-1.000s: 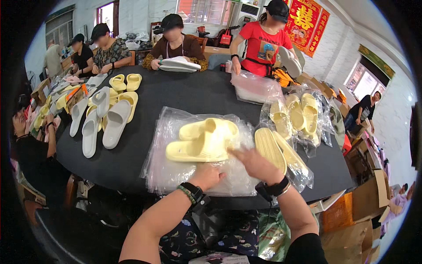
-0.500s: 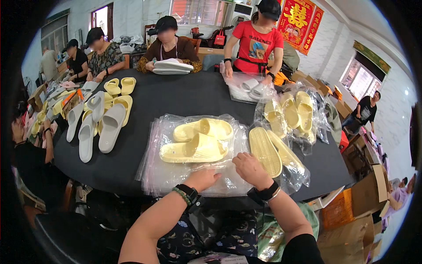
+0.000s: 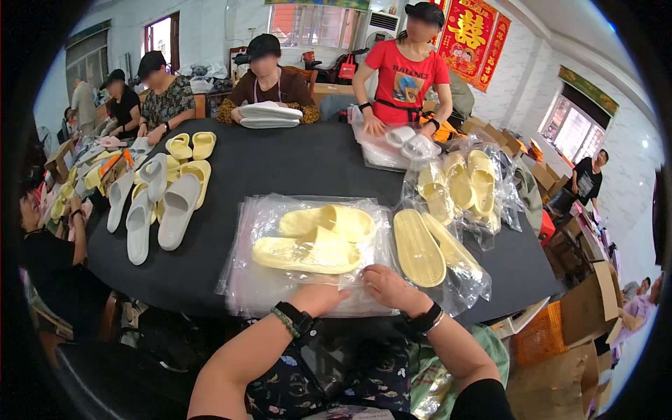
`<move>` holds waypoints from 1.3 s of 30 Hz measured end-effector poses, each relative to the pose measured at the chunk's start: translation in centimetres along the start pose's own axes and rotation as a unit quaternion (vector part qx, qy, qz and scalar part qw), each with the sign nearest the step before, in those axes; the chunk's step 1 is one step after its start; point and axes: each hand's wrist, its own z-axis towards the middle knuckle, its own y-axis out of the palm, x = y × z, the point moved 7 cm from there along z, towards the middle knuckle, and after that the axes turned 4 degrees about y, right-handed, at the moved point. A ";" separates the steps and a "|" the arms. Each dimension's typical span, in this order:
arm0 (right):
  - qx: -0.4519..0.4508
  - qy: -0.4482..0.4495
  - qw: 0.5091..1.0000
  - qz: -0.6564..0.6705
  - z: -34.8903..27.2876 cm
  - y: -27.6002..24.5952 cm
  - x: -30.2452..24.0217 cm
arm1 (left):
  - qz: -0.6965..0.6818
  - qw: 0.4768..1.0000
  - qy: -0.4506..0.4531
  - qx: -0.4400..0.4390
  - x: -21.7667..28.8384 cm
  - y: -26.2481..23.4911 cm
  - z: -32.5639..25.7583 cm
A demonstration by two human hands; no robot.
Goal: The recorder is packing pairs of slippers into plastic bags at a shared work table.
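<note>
In front of me, a pair of pale yellow slide slippers lies side by side inside a clear plastic bag, on top of a stack of such bags. My right hand pinches the bag's near right edge with curled fingers. Close by on the left, my left hand rests at the bag's near edge; its fingers are partly hidden and blurred. Just right of the stack, another yellow pair sits in clear plastic, one sole facing up.
Bagged yellow slippers pile up at the right. Loose grey slippers and yellow ones stand on the left of the black table. Across it, a person in red handles bags; another person holds white flat items.
Both hands have come slightly nearer to me along the bag's edge. The bagged slippers have shifted a little toward me. Across the table, the person in red stands more upright.
</note>
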 end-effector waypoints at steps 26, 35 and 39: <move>-0.253 0.111 0.960 0.036 4.0 -3.4 2.4 | -0.460 0.804 -0.309 0.216 -19.5 -12.4 0.9; 0.140 0.388 0.911 0.002 12.3 -8.2 19.2 | -0.450 0.817 -0.206 0.297 -17.2 -13.9 0.9; 0.072 0.434 0.891 0.112 13.5 -3.7 19.7 | -0.447 0.809 -0.211 0.317 -17.3 -14.0 -0.5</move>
